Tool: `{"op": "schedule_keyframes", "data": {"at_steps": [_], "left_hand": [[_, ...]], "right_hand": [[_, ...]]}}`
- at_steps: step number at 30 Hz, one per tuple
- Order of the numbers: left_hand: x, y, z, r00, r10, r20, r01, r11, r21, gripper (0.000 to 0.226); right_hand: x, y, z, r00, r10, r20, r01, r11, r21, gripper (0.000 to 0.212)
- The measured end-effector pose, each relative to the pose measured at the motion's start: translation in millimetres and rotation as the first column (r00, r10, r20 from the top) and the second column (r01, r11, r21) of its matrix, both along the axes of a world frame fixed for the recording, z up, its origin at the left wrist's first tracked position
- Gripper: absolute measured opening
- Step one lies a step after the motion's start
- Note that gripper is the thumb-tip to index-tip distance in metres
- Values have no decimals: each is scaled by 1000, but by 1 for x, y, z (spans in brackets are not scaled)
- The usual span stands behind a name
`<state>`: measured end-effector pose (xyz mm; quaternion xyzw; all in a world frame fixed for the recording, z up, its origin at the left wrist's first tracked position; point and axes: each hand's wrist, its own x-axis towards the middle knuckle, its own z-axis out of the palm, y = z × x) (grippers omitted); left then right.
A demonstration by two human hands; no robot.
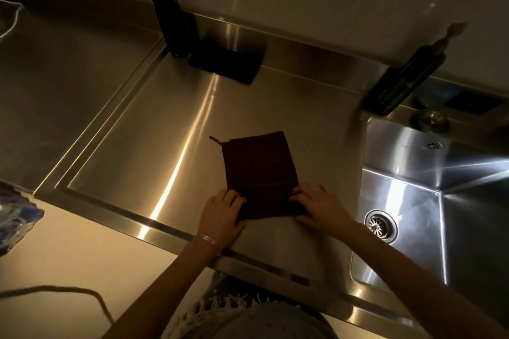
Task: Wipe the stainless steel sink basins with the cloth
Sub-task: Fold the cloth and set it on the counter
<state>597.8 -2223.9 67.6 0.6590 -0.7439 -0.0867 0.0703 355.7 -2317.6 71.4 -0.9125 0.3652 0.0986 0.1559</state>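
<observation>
A dark red cloth (259,165) with a small hanging loop lies flat on the steel drainboard (154,129), left of the sink basin (407,201). My left hand (220,215) pinches the cloth's near left corner. My right hand (319,206) grips the near right corner, where the near edge is folded over. The basin is shiny steel with a round drain strainer (380,224) near its left wall. A second basin wall (479,228) shows further right.
A tall black bottle (170,16) and a black folded cloth (225,62) stand at the back of the drainboard. A dark pump dispenser (407,80) leans at the basin's back corner. A patterned item (13,217) and a cord (68,292) lie at left.
</observation>
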Motion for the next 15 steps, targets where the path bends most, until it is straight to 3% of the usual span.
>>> {"op": "schedule_keyframes", "data": {"at_steps": [2,5,8,11,13,15], "left_hand": [[3,-6,0,998,-41,54,42,999,-19,50],[7,-18,5,991,-85,107,84,996,14,36],[24,-29,12,997,-71,23,62,961,268,30],[51,-47,22,969,112,-221,39,813,580,36],[62,-60,24,926,239,-293,-13,795,607,35],[63,-73,24,855,400,-329,-178,823,540,29]], "right_hand": [[5,-4,0,1000,-1,-12,1,1000,-18,47],[12,-8,6,997,-66,40,65,998,27,35],[18,-13,19,994,-104,13,99,969,226,32],[23,-27,32,987,-160,16,142,915,377,31],[31,-39,37,929,-359,91,289,857,426,31],[43,-50,37,831,-536,149,442,799,408,31]]}}
